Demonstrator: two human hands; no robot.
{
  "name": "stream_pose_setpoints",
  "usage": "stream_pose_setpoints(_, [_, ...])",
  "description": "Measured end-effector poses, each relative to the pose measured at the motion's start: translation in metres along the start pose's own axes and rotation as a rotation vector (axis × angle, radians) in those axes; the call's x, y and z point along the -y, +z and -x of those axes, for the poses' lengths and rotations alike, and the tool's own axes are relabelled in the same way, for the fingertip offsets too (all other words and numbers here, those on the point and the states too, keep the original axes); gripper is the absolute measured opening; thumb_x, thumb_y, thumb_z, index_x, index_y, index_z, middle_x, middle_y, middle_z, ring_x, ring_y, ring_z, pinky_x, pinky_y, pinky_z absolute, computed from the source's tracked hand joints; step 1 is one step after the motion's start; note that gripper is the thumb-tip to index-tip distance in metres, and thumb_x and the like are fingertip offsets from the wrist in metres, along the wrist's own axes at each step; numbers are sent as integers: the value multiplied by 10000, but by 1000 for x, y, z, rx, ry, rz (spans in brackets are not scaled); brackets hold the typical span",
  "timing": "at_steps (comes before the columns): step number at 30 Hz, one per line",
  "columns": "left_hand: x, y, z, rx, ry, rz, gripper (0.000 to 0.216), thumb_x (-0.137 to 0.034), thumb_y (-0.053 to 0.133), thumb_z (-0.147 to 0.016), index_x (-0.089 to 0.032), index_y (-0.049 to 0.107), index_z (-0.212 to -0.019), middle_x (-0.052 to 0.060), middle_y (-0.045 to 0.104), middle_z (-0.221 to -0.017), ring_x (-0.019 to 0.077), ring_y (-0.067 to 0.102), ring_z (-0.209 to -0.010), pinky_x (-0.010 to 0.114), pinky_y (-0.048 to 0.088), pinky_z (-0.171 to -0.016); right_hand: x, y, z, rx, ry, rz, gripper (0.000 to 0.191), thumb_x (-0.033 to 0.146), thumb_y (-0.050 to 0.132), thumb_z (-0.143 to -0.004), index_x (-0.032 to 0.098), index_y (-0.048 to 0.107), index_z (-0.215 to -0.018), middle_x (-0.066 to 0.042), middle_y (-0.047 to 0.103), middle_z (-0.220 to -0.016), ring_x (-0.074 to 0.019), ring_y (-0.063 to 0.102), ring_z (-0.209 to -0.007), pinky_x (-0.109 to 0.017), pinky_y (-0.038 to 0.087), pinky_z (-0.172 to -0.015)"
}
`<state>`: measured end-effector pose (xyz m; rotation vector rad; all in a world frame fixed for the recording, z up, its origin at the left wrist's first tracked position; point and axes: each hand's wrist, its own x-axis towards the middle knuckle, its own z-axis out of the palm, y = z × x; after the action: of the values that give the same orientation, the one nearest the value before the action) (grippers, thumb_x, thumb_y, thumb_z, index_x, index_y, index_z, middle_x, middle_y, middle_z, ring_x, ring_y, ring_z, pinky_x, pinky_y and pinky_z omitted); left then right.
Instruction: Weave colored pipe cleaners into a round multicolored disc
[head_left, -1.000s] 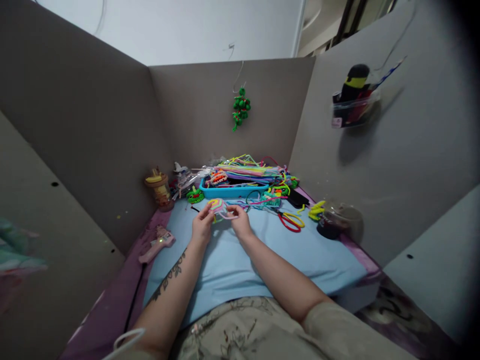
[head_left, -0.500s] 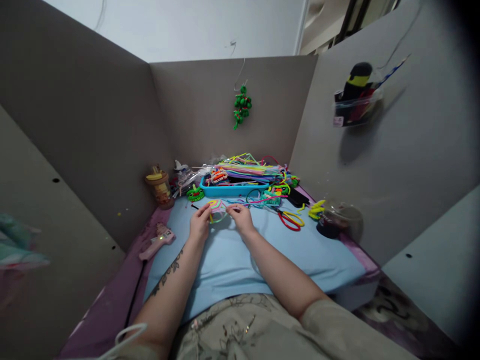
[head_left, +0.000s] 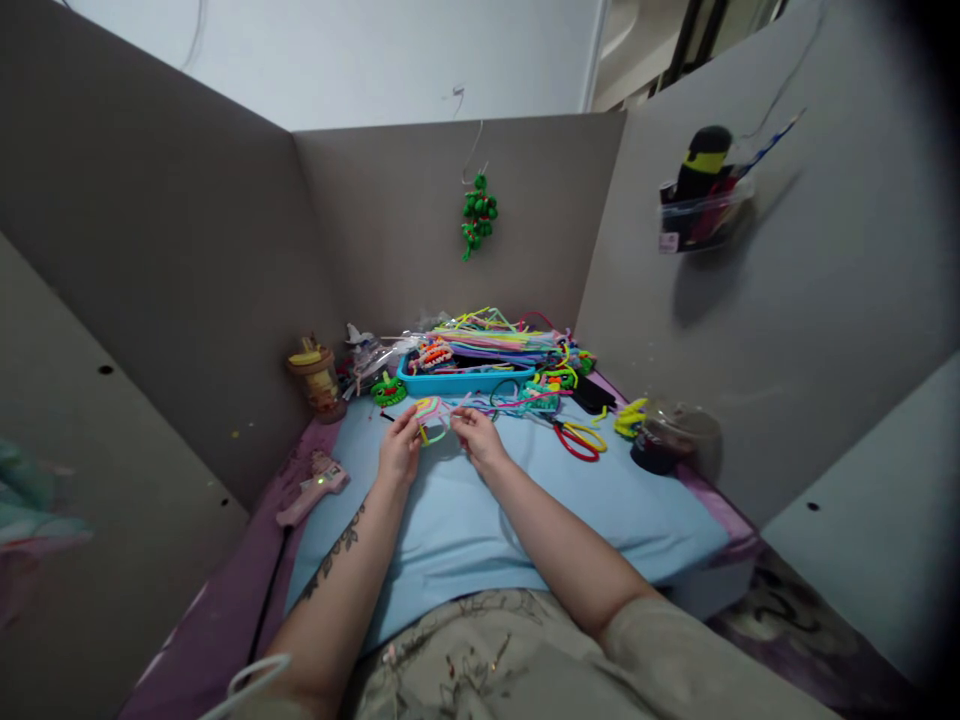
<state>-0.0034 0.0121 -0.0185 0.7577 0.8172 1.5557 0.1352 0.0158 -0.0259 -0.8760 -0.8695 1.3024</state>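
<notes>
Between my hands, above the blue cloth point(head_left: 480, 520), is a small rounded openwork piece of pastel pipe cleaners point(head_left: 430, 410), in pink, yellow and pale green. My left hand point(head_left: 401, 443) pinches its left side, and a thin dark stick pokes out beside those fingers. At the right edge, my right hand point(head_left: 478, 437) has thumb and fingers closed on a pale strand of the piece. Just beyond lie several loose coloured pipe cleaners point(head_left: 517, 402). The fingertips partly cover what they grip.
A blue tray point(head_left: 465, 383) heaped with pipe cleaners stands at the back. Red-and-yellow scissors point(head_left: 580, 440) and a dark round container point(head_left: 656, 450) are at right. A pink glue gun point(head_left: 313, 494) with its cord and a brown cup point(head_left: 318, 380) are at left. Grey partitions point(head_left: 450, 260) enclose the table.
The pipe-cleaner piece has turned slightly between my fingers, and my right hand has shifted a little. The whole view has moved slightly.
</notes>
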Motion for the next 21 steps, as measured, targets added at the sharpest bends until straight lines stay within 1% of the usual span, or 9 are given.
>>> stream_pose_setpoints(3, [3,2,1,31,9,3,438,-247,770,-540,-152,650,-950,75,663,-977,156,621,-821,256,470,-728,-4,1,1,27,-100,125,304,387,690,-565,157,617,-750,37,514,-549,-66,374,-463,-192,239,-409])
stream_pose_setpoints(5, [5,3,2,49,9,0,466,-245,781,-526,-150,652,-964,78,666,-969,162,621,-820,269,467,-744,-6,1,2,14,-114,152,281,402,678,-580,157,626,-706,34,512,-540,-72,377,-481,-195,248,-424])
stream_pose_setpoints(10, [7,5,5,73,14,-27,483,-253,795,-500,-140,665,-951,80,675,-937,176,620,-815,295,456,-764,-6,0,2,-8,-66,130,285,437,674,-579,165,598,-622,44,461,-490,-67,327,-455,-200,210,-413])
stream_pose_setpoints(15, [8,6,6,80,13,-45,491,-256,796,-500,-135,667,-958,83,679,-905,174,619,-784,290,460,-729,-4,2,5,-23,-10,79,312,445,676,-560,181,513,-539,64,375,-436,-57,255,-413,-204,152,-391])
stream_pose_setpoints(18, [10,6,6,100,15,-48,492,-251,796,-501,-133,668,-961,76,682,-883,154,613,-740,265,460,-685,-5,4,4,-44,-24,39,291,416,675,-551,182,501,-535,64,388,-442,-61,279,-419,-207,186,-406])
stream_pose_setpoints(21, [11,7,7,119,14,-64,489,-257,791,-513,-130,667,-969,76,684,-867,152,610,-725,259,457,-663,-8,4,3,-84,-110,29,261,382,662,-565,186,493,-533,55,425,-477,-79,342,-467,-215,265,-460])
